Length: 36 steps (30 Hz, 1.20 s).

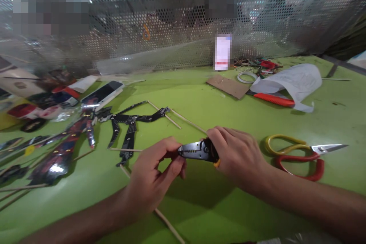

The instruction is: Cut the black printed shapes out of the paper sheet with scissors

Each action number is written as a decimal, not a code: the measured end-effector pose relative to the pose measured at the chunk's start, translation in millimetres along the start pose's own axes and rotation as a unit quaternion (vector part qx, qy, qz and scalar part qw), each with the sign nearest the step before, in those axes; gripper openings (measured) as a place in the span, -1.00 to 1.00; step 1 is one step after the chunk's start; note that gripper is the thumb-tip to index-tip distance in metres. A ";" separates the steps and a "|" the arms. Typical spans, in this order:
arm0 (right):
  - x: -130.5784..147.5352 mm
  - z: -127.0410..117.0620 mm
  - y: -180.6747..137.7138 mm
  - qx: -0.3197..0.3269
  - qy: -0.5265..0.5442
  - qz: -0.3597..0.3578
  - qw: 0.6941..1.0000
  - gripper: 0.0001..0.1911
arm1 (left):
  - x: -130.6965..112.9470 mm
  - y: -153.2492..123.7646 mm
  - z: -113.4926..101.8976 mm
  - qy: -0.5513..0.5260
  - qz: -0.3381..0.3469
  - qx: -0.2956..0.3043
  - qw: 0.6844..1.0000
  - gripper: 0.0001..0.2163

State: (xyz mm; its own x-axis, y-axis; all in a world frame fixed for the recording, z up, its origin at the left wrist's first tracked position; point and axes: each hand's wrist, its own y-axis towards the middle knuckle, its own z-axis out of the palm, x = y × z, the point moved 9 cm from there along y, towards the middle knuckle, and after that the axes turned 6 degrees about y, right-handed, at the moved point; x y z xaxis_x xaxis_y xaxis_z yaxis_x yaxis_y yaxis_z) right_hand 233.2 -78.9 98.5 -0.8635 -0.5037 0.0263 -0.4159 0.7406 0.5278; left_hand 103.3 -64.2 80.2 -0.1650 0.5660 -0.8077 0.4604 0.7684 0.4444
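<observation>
A pair of wire strippers [197, 150] with dark jaws and a notched edge is gripped in my right hand [237, 156], fingers wrapped round its handles. My left hand [160, 173] is closed in a pinch at the tip of the jaws; whatever lies between its fingertips is hidden. Beyond my left hand, a flat black jointed figure [131, 120] lies on the table, its limbs spread. Thin wooden sticks [187, 119] reach from its limbs, and some pass behind or under my hands.
On the green table [183, 91], scissors [307, 154] with yellow and red handles lie at right. Behind are cardboard [228, 86], a tape roll [247, 77], a red-handled tool [274, 99] and curled paper [291, 82]. A second, shiny figure [61, 152] and a phone [103, 93] lie left.
</observation>
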 end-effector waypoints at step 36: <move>3.9 5.0 2.7 0.014 0.031 -0.009 0.999 -0.78 | -3.4 6.5 4.8 0.029 -0.004 0.024 0.999 -0.76</move>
State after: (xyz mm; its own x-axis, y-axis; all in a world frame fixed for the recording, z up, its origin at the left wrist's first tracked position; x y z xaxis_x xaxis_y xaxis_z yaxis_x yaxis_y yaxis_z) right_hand 227.2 -76.7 95.7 -0.8368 -0.5430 0.0701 -0.4397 0.7427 0.5050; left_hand 111.0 -62.6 84.0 -0.2183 0.5763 -0.7875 0.4997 0.7592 0.4171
